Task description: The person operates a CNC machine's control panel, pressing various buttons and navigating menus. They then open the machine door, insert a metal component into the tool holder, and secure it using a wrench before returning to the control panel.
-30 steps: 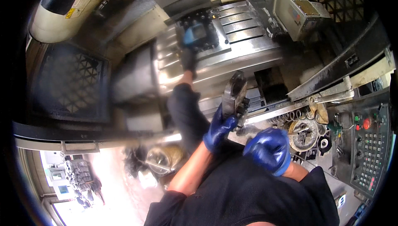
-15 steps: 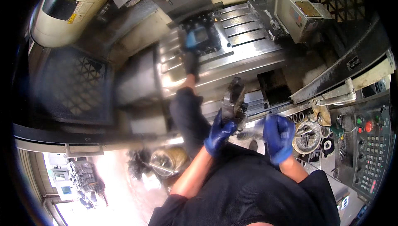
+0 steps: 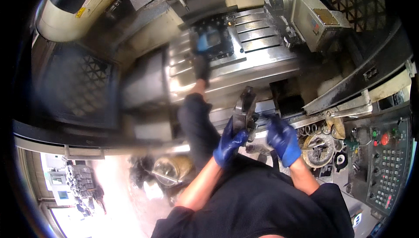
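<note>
Two blue-gloved hands at frame centre. Left hand point(image 3: 228, 145) gripped one grey metal block point(image 3: 245, 109) from below, block upright, just above centre. Right hand point(image 3: 284, 138) beside block, fingers spread, holding nothing. One control panel point(image 3: 385, 163) at right edge.

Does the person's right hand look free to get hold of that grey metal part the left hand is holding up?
Probably yes. The right hand is open and empty, just beside the grey metal part gripped from below by the left hand. Nothing visible lies between them.
</note>
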Available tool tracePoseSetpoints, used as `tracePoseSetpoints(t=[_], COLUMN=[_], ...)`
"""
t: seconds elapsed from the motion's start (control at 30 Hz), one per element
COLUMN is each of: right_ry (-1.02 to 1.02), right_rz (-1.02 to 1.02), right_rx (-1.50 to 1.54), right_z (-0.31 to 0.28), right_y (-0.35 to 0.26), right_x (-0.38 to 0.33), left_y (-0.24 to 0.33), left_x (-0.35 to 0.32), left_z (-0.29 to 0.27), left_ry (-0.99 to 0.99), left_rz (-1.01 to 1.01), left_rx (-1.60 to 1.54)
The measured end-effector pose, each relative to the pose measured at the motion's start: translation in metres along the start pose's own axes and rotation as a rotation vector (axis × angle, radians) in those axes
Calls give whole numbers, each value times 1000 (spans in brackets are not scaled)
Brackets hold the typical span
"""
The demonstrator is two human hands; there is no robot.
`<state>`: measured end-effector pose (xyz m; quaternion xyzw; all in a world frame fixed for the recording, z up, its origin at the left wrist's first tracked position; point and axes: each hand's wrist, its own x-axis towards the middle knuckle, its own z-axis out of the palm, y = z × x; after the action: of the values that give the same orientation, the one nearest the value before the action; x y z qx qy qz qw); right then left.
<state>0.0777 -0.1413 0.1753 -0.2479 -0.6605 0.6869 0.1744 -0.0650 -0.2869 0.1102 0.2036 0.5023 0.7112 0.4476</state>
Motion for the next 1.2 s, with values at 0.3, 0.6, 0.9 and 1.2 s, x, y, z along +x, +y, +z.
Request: tracePoseSetpoints(t=[0.3,0.6,0.9,1.2], right_ry=[-190,-190,-12,-223], right_rz=[-217,-309,55,-195], right_rx=[52,517,210,-137], right_z=[0,-2,0,26], right_y=[7,7,10,-11], right_x=[-4,0,10,58], left_y=[0,6,-4,42], left_x=[7,7,12,56], left_z=[8,12,4,-33], left_ry=[-33,32,15,-22], left_rz=[89,25,110,147], left_rx=[-79,53,-65,163])
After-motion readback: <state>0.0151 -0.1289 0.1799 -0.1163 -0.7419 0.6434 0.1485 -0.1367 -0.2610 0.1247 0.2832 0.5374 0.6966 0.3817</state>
